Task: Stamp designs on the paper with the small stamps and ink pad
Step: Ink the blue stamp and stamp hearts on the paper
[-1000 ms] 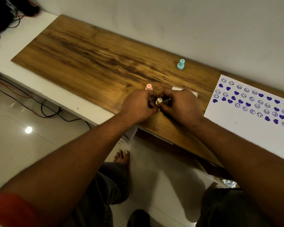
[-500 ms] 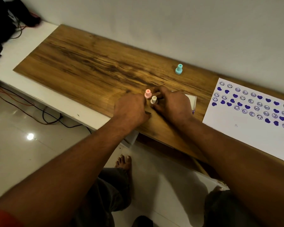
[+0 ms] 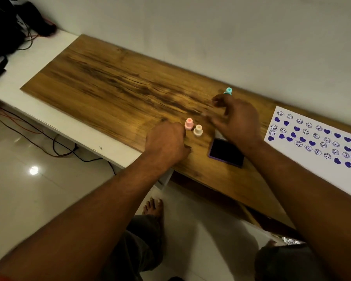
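- Nearest, I note the open ink pad [image 3: 225, 152] lying flat at the front edge of the worktop [image 3: 114, 86], its dark face up, partly under the right forearm.
- The left hand [image 3: 166, 142] rests knuckles-up on the worktop just beside the pink stamp [image 3: 189, 124]; its fingers are curled under and I cannot tell whether they hold anything.
- The cream stamp [image 3: 198, 130] stands just beside the pink one, both upright, long axis vertical, knobs up and printing faces down on the wood.
- The right hand [image 3: 234, 116] is blurred, its fingers spread and holding nothing, placed between the stamp pair and the teal stamp [image 3: 228, 91].
- The teal stamp stands upright near the wall, its lower part hidden behind the right fingertips.
- The paper [image 3: 304, 165] lies to the right, its upper rows filled with purple hearts and smiley faces, the lower part blank.
- Judgement: the step in hand is a change of stamp, with two set aside and the teal apparently the target.
- Next move calls for a pinch on the teal knob, a flat press on the ink pad, then a square press on blank paper.
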Tool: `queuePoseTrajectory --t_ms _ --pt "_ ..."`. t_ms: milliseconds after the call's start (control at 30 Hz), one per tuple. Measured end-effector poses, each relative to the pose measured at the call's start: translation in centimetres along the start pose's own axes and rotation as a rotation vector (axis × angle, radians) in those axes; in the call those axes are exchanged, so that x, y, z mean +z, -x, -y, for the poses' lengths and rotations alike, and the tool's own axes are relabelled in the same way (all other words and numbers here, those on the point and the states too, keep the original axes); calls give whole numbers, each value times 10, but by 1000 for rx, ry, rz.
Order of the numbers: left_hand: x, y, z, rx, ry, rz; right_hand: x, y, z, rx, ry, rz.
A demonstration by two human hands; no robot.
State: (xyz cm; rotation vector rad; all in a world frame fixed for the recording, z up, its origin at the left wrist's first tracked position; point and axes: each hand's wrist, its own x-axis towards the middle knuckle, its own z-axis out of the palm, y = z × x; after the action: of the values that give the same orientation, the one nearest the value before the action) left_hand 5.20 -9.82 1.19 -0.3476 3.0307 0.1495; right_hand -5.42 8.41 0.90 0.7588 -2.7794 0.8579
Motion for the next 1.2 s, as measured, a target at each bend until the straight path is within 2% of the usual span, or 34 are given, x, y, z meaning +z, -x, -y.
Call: queuePoseTrajectory --t_ms 67,267,367,500,767,833,1000,1100,1200 --pt "2 -2 0 -4 2 -19 -4 -15 -17 21 81 -58" --pt "4 -3 4 -27 62 -68 1 -42 -38 106 254 177" --pt "5 -4 10 -35 82 -63 8 -42 -32 80 200 197" --pt "7 -5 18 -42 86 -61 10 -44 -24 71 153 140" --pt "1 -6 17 -17 143 -93 13 -28 6 7 202 305" --pt "-2 -5 13 5 164 -141 10 -24 6 28 118 292" --pt "-12 -2 2 44 342 -306 -19 -21 4 174 -322 105" --pt "-20 0 -11 62 533 -364 -40 -10 5 274 -577 120" --pt "-25 2 -28 90 673 -377 -55 10 1 294 -762 176"
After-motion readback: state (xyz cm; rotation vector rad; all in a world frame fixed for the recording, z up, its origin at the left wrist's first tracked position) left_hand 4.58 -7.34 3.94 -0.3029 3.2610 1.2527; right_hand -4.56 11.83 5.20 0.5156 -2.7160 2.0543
